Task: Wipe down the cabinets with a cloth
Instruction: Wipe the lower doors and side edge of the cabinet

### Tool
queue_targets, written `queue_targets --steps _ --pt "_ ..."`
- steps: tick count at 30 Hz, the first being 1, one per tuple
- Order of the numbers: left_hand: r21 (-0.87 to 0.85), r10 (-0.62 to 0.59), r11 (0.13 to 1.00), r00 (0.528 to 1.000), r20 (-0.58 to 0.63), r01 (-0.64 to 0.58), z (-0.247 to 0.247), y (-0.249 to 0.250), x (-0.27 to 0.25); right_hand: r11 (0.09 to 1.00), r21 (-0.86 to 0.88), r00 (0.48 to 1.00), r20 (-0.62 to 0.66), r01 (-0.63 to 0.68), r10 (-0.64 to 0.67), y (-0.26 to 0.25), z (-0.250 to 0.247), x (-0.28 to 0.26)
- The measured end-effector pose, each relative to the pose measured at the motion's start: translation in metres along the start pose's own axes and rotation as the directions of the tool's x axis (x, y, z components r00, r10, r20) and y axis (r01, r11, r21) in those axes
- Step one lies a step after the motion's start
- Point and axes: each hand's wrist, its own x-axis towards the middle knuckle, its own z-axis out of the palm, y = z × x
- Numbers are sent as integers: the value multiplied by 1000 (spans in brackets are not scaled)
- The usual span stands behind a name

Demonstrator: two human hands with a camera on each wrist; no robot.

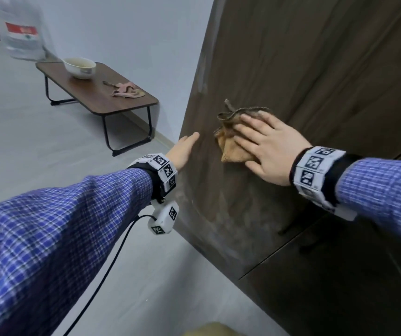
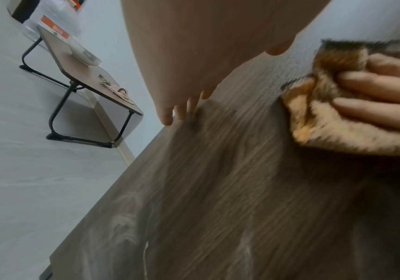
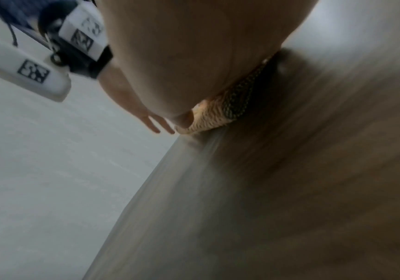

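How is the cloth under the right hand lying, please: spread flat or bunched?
Bunched: the cloth shows folds and a raised corner beneath the right hand.

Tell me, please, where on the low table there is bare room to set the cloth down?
The low table is bare between the white bowl and the pink rag, and along its front edge. The far end is taken by the bowl, the near right end by the rag. The cloth sits under the right hand on the cabinet.
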Motion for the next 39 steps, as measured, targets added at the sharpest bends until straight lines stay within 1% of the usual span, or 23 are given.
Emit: queue_targets --steps 2,3,5,6,7,9,10,12,14,16,20,23,24,26,29,30,32,33,34,36,37,38,39 --pt "13 5 1000 1000 -4 -5 6 6 3 1000 -6 999 47 -16 16 0 4 -18" --pt "18 -2 1000 1000 -6 2 8 8 5 1000 17 992 119 24 -26 -12 15 -36" --pt "31 -3 1000 1000 -3 3 10 7 9 987 57 933 321 154 -164 -49 44 -83" --pt "33 2 999 1000 -8 -2 9 3 13 979 92 904 375 182 -204 -65 54 -103" --pt "33 2 999 1000 -7 -2 7 -1 16 974 121 891 393 193 -226 -74 60 -116" --pt "42 -12 999 1000 0 12 4 -6 16 967 81 865 434 243 -254 -70 55 -115" --pt "53 -20 998 1000 5 20 3 -7 14 967 57 879 406 247 -249 -61 48 -107" --pt "52 -19 998 1000 7 18 6 -8 14 985 70 944 283 159 -173 -33 33 -86" --pt "78 11 997 1000 -11 -10 8 -10 15 990 88 970 208 112 -128 -8 21 -75" --pt "120 36 992 999 -38 -31 9 -11 17 982 104 962 209 157 -176 -5 20 -82" --pt "170 42 985 999 -29 -36 9 -11 18 936 178 897 280 303 -344 -20 33 -121" --pt "211 64 976 997 -38 -54 9 -16 17 930 188 911 217 315 -352 6 26 -125" --pt "224 64 973 997 -38 -54 9 -16 16 923 188 903 216 336 -372 16 22 -122" --pt "238 48 971 998 -37 -37 11 -17 15 917 165 867 302 363 -398 24 16 -114" --pt "309 39 951 997 -64 -18 16 -20 15 871 128 805 337 475 -489 -4 34 -104" --pt "324 45 946 996 -73 -19 18 -22 14 871 170 779 391 462 -490 -19 42 -101" --pt "337 64 941 994 -94 -29 22 -26 14 900 214 778 452 381 -437 -48 52 -89" --pt "339 75 940 992 -103 -36 24 -31 16 905 221 761 490 365 -426 -61 56 -84" --pt "339 85 940 990 -109 -43 26 -34 16 893 232 733 511 386 -450 -73 67 -82" --pt "323 101 945 988 -119 -58 27 -39 16 875 144 663 599 463 -449 -101 95 -77" --pt "313 117 947 985 -130 -71 27 -42 16 935 83 632 715 346 -298 -114 100 -79" --pt "310 130 947 982 -141 -81 27 -45 16 965 -60 684 717 255 -136 -122 110 -80" --pt "313 152 945 977 -152 -99 25 -47 17 972 -50 700 702 231 -130 -122 113 -74"
